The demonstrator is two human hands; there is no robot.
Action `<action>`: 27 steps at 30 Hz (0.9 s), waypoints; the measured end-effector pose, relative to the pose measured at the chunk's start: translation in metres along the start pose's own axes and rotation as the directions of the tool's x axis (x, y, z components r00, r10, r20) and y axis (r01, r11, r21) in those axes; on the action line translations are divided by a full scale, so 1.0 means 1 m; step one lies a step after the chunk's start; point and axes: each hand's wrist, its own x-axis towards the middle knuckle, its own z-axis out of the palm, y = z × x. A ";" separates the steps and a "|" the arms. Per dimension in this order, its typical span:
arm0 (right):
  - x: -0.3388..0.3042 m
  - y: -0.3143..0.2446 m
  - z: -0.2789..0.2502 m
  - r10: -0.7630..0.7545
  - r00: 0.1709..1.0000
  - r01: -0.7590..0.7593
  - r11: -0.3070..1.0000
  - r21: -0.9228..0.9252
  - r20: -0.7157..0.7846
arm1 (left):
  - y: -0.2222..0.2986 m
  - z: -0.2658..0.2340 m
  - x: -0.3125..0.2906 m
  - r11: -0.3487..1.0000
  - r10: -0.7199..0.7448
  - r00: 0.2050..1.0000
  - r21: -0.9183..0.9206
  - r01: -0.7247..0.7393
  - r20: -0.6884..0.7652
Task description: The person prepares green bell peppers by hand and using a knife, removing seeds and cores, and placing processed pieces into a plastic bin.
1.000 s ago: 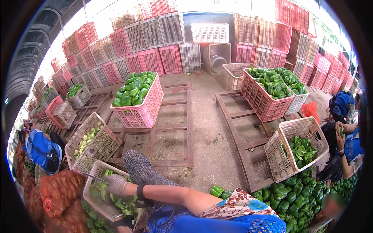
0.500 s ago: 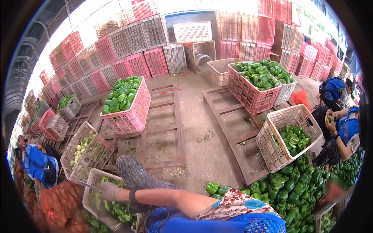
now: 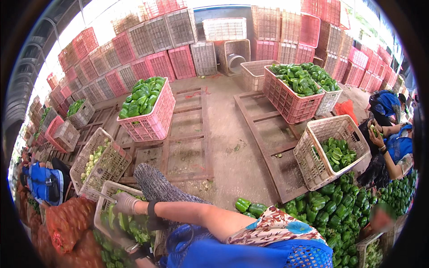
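Note:
My right hand [image 3: 125, 203], in a pale glove with a dark band at the wrist, reaches over a light crate at the lower left. Its fingers are closed on a thin-bladed knife [image 3: 101, 195] pointing left. Lower down, my left hand [image 3: 126, 242] is smeared by motion at the near side of the same crate [image 3: 99, 215]; its fingers cannot be made out. Inside that crate lie green peppers [image 3: 137, 225], some looking cut. Orange-red mesh sacks [image 3: 69, 225] stand just left of the crate.
A beige crate [image 3: 121, 156] with pale green pieces stands beyond. Pink crates of green peppers [image 3: 147, 120] rest on wooden pallets [image 3: 206, 147]. A large pepper heap [image 3: 330, 214] covers the lower right. Co-workers in blue [image 3: 397, 145] sit at right and left [image 3: 44, 183]. Stacked crates [image 3: 156, 33] line the back.
My right hand with the knife has moved up a little, away from the crate's near side. My left hand has come further into view at the bottom. The whole view has shifted slightly.

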 end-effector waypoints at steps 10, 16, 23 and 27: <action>0.004 0.001 -0.009 0.073 0.996 -0.075 0.997 0.017 0.059 | -0.042 -0.026 0.005 0.951 -0.290 0.957 -0.110 0.289 0.008; -0.008 -0.006 -0.020 0.200 0.976 -0.216 0.934 0.284 0.085 | -0.083 -0.046 0.005 0.901 0.081 0.992 0.419 -0.116 0.101; -0.002 0.031 0.009 0.160 0.977 -0.214 0.719 0.661 0.142 | -0.001 -0.028 -0.012 0.886 -0.255 0.967 -0.401 0.231 -0.006; -0.010 0.001 0.009 0.257 0.952 -0.301 0.698 0.650 0.164 | -0.071 -0.040 -0.014 0.896 -0.111 0.970 -0.443 0.003 -0.218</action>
